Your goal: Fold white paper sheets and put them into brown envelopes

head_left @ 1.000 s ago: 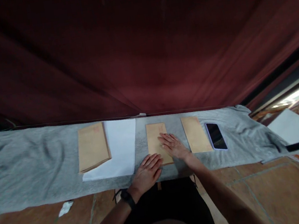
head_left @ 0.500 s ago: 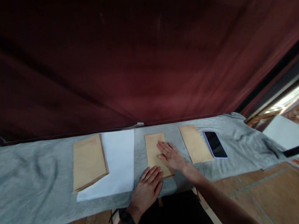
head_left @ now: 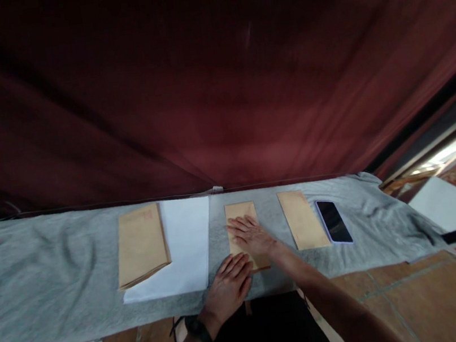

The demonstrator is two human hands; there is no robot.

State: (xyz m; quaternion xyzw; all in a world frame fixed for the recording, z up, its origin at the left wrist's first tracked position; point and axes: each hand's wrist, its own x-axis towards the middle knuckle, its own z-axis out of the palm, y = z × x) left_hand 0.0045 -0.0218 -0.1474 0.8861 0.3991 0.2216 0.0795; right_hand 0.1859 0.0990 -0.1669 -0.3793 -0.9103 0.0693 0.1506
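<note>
Curtain (head_left: 214, 81), dark red: backdrop.
Cloth (head_left: 47, 278), grey: spread along the front.
Sheet (head_left: 188, 245), white: left of centre; a stack (head_left: 140, 244) of tan envelopes lies on its left half.
Envelope (head_left: 240, 210), tan: centre of the cloth.
Second envelope (head_left: 302, 218): to its right, apart.
Right hand (head_left: 251, 236): flat, fingers spread, pressing the centre envelope; it has slid leftward since half a second ago.
Left hand (head_left: 228, 285): flat, open, at that envelope's near left corner.
Phone (head_left: 334, 221): just beside the second envelope.

Off to the sides: envelope stack (head_left: 140, 244) overlapping white paper (head_left: 188, 245), a spare envelope (head_left: 302, 218) just beside a phone (head_left: 334, 221), all on the grey cloth (head_left: 55, 277).
</note>
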